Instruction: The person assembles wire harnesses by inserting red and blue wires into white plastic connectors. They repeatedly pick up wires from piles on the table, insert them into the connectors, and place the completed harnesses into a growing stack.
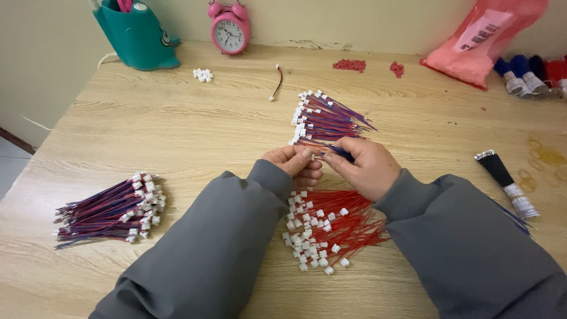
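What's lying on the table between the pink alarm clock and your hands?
In the head view, one loose red-and-black lead with white plugs lies between the pink alarm clock and the hands; otherwise bare wooden table.

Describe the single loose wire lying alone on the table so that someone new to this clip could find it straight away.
Start at the pink alarm clock at the back edge of the wooden table. Just right of it and a little nearer lies one short wire with a white connector at each end. Unlike the bundled wires below it, it lies alone.

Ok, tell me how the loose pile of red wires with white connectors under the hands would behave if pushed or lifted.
The red wire pile is thin, unbundled strands, so it would probably flop and splay when lifted. It looks light, so a push would likely scatter it. The white connectors may snag each other.
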